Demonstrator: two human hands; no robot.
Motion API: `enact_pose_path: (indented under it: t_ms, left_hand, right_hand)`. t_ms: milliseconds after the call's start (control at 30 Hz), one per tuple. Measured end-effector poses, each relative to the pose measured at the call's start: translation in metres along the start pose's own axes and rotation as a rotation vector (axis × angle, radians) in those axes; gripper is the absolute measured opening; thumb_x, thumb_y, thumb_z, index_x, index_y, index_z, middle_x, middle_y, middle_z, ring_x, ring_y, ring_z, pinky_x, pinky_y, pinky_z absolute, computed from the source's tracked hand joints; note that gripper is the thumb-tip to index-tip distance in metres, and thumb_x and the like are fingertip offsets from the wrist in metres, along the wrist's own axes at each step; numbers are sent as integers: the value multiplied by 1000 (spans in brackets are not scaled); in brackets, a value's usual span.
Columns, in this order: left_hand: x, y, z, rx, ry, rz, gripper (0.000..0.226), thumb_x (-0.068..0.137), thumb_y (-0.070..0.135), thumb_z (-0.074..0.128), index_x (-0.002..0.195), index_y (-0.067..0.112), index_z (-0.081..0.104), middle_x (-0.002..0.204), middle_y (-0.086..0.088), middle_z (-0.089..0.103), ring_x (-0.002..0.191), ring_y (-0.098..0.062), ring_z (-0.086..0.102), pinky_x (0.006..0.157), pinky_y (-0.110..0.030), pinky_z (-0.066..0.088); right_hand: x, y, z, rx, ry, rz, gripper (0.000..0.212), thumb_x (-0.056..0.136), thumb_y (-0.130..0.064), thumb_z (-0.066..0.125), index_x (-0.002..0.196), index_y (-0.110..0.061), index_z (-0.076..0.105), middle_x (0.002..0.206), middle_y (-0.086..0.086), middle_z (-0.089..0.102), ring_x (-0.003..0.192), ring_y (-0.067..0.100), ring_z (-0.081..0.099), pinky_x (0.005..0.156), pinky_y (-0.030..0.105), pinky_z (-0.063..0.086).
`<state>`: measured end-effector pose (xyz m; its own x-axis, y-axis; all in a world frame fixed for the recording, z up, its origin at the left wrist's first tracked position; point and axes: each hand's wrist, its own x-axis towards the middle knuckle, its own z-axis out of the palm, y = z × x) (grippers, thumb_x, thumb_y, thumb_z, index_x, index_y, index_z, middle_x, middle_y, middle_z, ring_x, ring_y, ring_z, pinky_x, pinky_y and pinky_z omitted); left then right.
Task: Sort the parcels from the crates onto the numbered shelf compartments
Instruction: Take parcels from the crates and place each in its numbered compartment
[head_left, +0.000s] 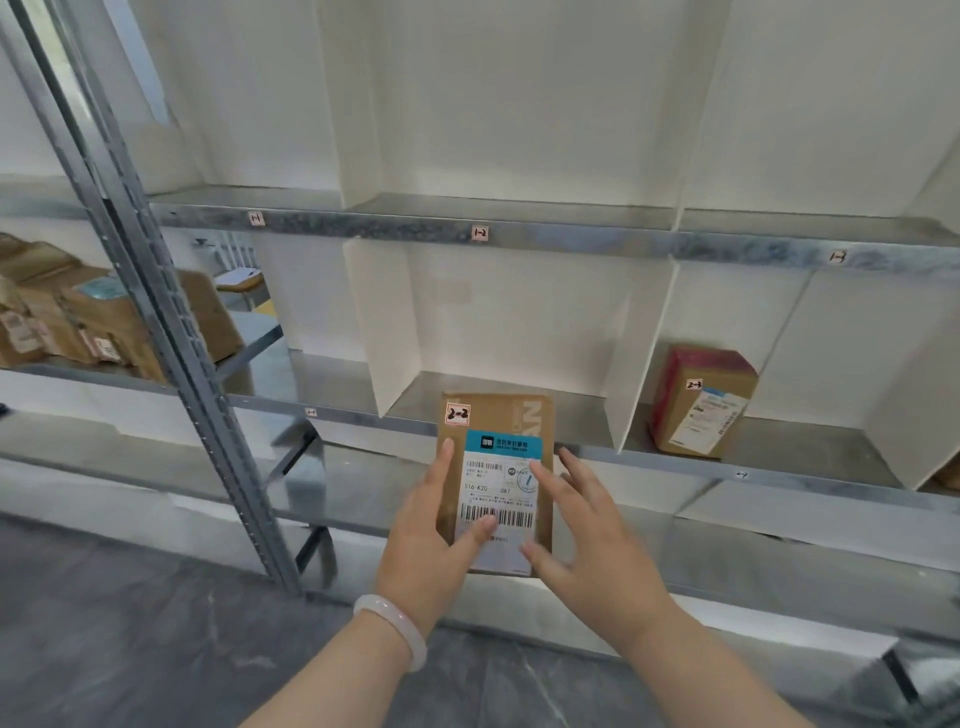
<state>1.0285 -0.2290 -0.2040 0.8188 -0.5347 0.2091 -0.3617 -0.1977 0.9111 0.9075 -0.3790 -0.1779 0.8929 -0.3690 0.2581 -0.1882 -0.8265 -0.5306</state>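
Middle compartment (571, 410): floor bare between left divider (382, 322) and right divider (641, 353), front edge open, beam (571, 243) overhead. Parcel (493, 415) just before that edge blocks the centre. Red-topped box (701, 405) fills next compartment's front-left corner.

Can't read label print on parcel (498, 483) — too small; can't make out blurred rail tag (742, 474), or box (952, 475) cropped at right edge.

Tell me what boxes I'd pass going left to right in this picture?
A pile of brown boxes → the parcel marked 2-2, held in front of the shelf → the red-topped box marked 2-3.
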Motion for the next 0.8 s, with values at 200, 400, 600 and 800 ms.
enact_pose_path:
  t_ms: [200, 400, 600, 800]
  left_hand:
    - [51, -28, 4, 22, -41, -8, 89, 87, 31, 73, 146, 63, 14, 135, 21, 50, 126, -7, 51, 101, -42, 52]
    - [128, -69, -8, -47, -86, -51, 87, 88, 20, 72, 142, 64, 19, 133, 21, 53, 123, -2, 54, 89, -17, 53]
    - [214, -111, -25, -30, -132, -34, 94, 91, 25, 68, 144, 65, 2, 139, 16, 48, 127, -7, 51, 98, -33, 54]
    - [280, -147, -26, -85, -159, -23, 95, 91, 28, 66, 144, 65, -3, 144, 17, 43, 130, -10, 50, 97, -39, 54]
  right_hand:
    - [41, 17, 19, -10, -38, 28, 75, 88, -49, 60, 143, -57, 11, 154, -31, -6, 143, -1, 10, 109, 25, 33]
    - [110, 24, 46, -48, -72, 82, 75, 89, -51, 57, 136, -66, 0, 154, -30, -7, 141, -5, 6, 110, 23, 29]
    - [183, 26, 87, -83, -72, 104, 76, 90, -51, 54, 140, -61, -2, 155, -27, -6, 143, 0, 14, 110, 29, 37]
    - [230, 38, 120, -122, -103, 180, 80, 91, -54, 50, 137, -59, -15, 156, -27, -7, 143, 5, 22, 109, 34, 40]
